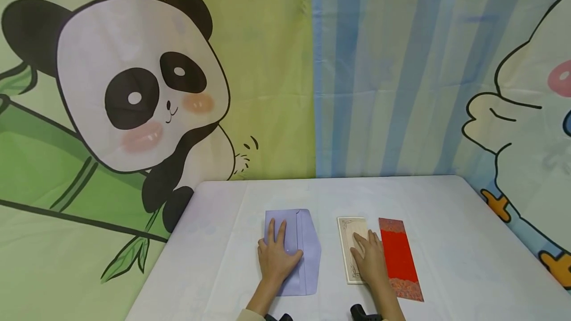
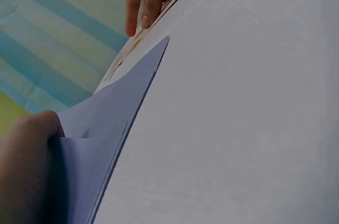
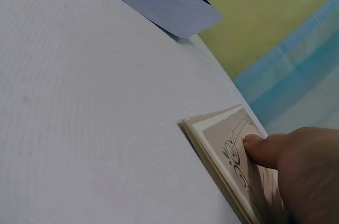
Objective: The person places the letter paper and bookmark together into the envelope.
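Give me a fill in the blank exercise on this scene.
1. A flat purple paper envelope lies under the person's ____ hand.
2. The right hand touches a cream rectangular paper stack lying ____ the envelope and a long rectangular paper piece with patterned ends.
3. The middle of that long piece is coloured ____.

Missing words: left; between; red

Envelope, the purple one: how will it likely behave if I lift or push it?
The envelope looks thin, so it's probably light and bendy. Its open flap may swing or fold if lifted from the opposite edge. Being broad and flat, it should slide across the table rather than roll or tip.
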`<state>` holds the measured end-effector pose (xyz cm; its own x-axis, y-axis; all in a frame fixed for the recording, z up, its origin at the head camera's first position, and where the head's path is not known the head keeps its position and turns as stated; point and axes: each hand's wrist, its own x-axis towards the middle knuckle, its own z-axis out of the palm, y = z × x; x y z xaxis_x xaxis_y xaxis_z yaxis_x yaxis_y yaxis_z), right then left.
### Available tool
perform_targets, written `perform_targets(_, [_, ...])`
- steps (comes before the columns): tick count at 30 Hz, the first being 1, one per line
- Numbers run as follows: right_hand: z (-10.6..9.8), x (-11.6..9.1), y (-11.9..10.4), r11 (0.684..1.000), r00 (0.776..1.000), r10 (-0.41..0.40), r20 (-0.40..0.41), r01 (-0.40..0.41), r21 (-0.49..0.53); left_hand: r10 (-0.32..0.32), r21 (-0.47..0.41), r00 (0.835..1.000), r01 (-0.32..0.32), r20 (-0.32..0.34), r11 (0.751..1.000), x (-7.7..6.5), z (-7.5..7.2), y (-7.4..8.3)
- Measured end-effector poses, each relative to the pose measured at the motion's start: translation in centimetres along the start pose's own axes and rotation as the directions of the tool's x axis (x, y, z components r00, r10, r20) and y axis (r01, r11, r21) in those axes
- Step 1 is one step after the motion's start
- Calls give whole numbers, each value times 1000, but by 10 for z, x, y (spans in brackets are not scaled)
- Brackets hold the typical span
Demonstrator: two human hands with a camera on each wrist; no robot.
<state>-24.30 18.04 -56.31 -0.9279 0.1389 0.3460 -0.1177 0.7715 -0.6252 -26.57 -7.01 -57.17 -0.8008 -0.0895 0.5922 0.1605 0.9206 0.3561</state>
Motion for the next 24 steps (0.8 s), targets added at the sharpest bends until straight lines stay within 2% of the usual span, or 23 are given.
perform_targets(7, [2, 1, 2, 998, 999, 16, -30, -14, 64, -7, 11, 1000, 6, 27, 1000, 0, -1, 1])
perform_targets(11, [4, 2, 3, 998, 998, 19, -56, -15, 67, -7, 10, 1000, 7, 24, 1000, 0, -1, 1])
perform_targets(19, [5, 2, 2, 995, 991, 8, -136, 5, 100, -21, 9, 999, 21, 37, 1000, -1, 0, 0])
perform_targets(24, [4, 3, 0, 987, 984, 64, -164, -38, 155, -21, 6, 999, 20, 33, 1000, -1, 0, 0])
